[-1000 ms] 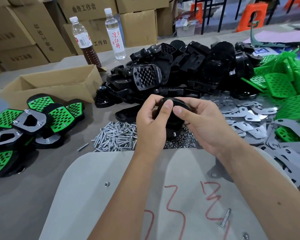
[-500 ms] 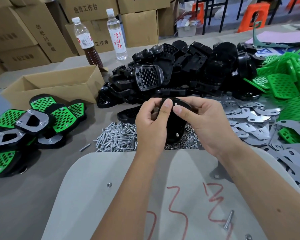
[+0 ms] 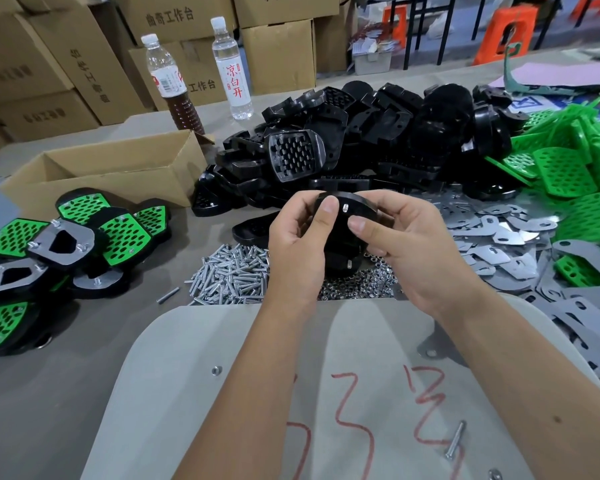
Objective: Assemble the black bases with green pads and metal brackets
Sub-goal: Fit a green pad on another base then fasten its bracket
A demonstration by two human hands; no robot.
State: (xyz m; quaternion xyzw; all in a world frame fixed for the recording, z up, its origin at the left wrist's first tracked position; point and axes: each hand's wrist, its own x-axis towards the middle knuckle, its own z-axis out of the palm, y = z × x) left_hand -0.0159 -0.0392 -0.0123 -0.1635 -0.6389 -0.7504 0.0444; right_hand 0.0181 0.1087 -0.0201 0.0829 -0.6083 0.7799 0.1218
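both hands hold one black base [image 3: 343,233] above the screws [image 3: 232,278]
left hand [image 3: 298,244] and right hand [image 3: 406,244] pinch its rim over the worktop [image 3: 84,375]; it looks stiff, light and smooth, best gripped at the edges.

Black bases [image 3: 378,140], green perforated pads [image 3: 565,171], red scrawl on grey board [image 3: 187,375].

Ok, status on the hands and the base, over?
Left hand and right hand both grip one black base, held above the screw pile. Screw ends show through it. Nothing in the way.
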